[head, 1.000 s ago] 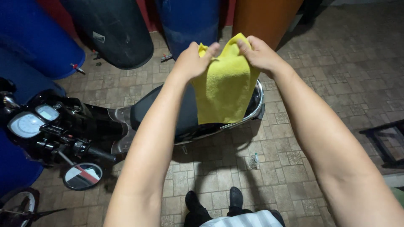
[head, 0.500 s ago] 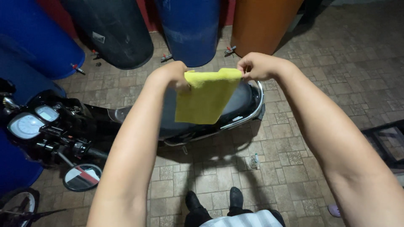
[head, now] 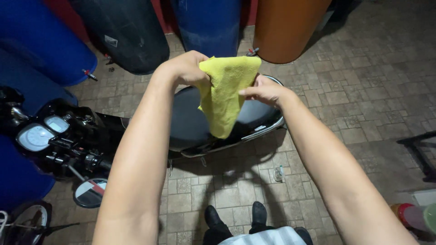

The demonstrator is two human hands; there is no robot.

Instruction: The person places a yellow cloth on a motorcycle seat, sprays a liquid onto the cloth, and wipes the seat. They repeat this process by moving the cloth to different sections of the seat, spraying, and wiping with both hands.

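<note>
A yellow cloth (head: pixel 227 97) hangs folded in the air above the black seat (head: pixel 188 120) of a scooter. My left hand (head: pixel 186 68) pinches its upper left corner. My right hand (head: pixel 265 90) grips its right edge a little lower. Both arms reach forward over the scooter, whose handlebar with round gauges (head: pixel 38 134) and a mirror (head: pixel 88 193) sits at the left.
Large barrels stand at the back: blue (head: pixel 41 45), black (head: pixel 127 31), blue (head: pixel 209 25) and orange (head: pixel 286 27). The floor is paved with small tiles (head: pixel 363 90). My black shoes (head: pixel 236 215) are at the bottom. A dark frame (head: pixel 420 149) lies at the right.
The cloth was held stretched wide between both hands. Now my right hand has dropped lower and nearer my left, so the cloth hangs folded and narrower.
</note>
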